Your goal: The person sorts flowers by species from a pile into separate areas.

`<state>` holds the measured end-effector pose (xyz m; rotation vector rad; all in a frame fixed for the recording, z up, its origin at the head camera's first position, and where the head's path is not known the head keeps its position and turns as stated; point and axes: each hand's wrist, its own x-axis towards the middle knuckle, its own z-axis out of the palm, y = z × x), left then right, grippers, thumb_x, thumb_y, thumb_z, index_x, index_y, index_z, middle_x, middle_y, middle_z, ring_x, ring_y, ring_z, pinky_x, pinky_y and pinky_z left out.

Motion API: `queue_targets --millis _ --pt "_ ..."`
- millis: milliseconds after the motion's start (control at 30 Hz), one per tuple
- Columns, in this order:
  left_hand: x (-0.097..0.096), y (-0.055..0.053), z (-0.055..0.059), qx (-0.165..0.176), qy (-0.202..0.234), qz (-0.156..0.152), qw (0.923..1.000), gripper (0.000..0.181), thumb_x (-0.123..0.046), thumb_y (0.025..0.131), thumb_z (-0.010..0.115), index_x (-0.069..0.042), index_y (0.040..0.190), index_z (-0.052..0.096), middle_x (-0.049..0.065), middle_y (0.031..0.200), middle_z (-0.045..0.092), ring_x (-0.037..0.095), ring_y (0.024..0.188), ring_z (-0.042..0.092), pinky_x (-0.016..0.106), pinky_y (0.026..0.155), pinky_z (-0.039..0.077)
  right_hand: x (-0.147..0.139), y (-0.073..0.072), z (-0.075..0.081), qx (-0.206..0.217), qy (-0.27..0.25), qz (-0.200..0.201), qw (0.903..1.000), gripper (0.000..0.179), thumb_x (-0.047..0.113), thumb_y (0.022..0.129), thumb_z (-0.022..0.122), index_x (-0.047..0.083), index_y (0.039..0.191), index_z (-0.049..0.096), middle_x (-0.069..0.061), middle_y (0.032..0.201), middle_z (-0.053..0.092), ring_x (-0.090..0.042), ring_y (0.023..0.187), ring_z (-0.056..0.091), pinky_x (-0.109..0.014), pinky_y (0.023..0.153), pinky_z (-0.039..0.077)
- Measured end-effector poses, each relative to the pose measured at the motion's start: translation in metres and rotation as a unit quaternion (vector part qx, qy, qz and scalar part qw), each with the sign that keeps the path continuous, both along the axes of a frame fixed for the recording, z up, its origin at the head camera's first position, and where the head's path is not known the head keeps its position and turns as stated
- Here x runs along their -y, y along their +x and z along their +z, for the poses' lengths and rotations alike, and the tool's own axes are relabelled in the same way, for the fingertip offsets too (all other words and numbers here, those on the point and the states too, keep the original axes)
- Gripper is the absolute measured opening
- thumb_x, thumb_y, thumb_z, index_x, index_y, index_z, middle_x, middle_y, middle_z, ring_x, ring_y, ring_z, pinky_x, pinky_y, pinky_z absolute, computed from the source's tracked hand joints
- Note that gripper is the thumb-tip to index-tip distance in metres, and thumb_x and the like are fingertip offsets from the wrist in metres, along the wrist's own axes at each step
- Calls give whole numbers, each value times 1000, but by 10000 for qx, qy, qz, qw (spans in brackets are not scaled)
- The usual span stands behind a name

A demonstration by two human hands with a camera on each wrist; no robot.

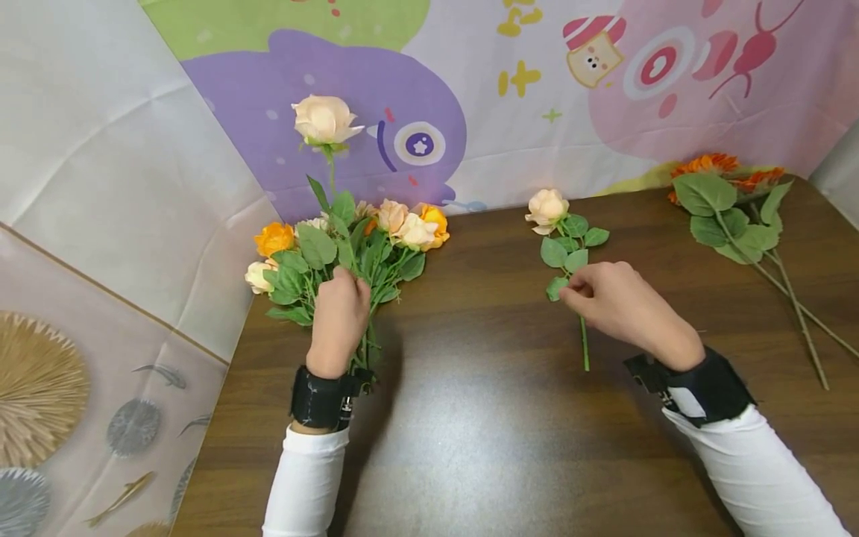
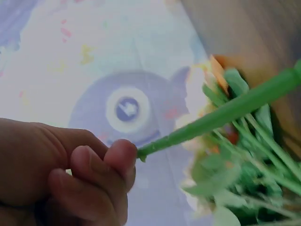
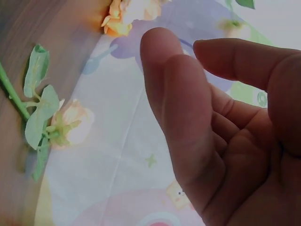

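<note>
My left hand (image 1: 340, 321) pinches the green stem (image 2: 211, 122) of a pale peach rose, whose bloom (image 1: 325, 119) rises above the other flowers at the left. Behind and below that hand lies a bunch of cream, peach and orange roses (image 1: 416, 231) with green leaves. My right hand (image 1: 624, 306) hovers over the lower stem of a single peach rose (image 1: 546, 206). In the right wrist view, its thumb and fingers (image 3: 188, 103) stand apart with nothing between them; the single rose (image 3: 75, 122) is off to the side.
Orange flowers (image 1: 711, 164) with large leaves and long crossing stems lie at the right of the brown wooden table (image 1: 470, 418). A cartoon-printed cloth (image 1: 496, 142) hangs along the table's back edge. A pale patterned cloth (image 1: 134, 358) borders the left side.
</note>
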<state>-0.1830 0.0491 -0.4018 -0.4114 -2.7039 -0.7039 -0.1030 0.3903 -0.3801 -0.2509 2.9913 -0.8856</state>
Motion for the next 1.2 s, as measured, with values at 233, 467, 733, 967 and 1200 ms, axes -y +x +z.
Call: queue_targets --millis 233,467,733,967,1200 --pt "-27 19 10 -276 283 -773 9962 10 -5 93 41 -2 84 45 5 53 40 16 37 37 29 35 30 8 4 0 -256 -258 363 9987 12 18 88 59 8 87 67 -2 69 65 -11 57 53 -33 51 45" --pt "-55 42 15 -660 663 -1707 9809 7 -9 93 46 -2 91 48 4 59 50 12 44 43 29 37 38 24 12 0 -280 -731 888 9930 7 16 87 62 13 92 66 1 75 66 -9 66 55 -33 56 49" --pt "-74 65 15 -641 969 -2551 9599 7 -12 93 49 -6 91 48 -3 57 46 6 46 39 23 40 33 46 22 2 -366 -1445 1483 9777 16 20 88 62 16 103 65 4 82 67 -6 72 57 -33 59 51" --pt "-88 79 8 -514 1064 -3044 9452 6 -10 93 47 -4 93 50 -2 62 52 4 52 44 20 44 38 60 28 3 -527 -2259 1506 9610 24 22 90 60 16 113 60 1 82 66 -10 67 57 -32 54 50" --pt "-95 86 1 -457 915 -3201 9419 6 -8 93 47 -5 98 50 -1 68 55 4 56 47 20 47 41 65 29 1 -853 -2377 1092 9614 9 20 90 60 18 97 64 2 74 62 -10 61 54 -30 50 47"
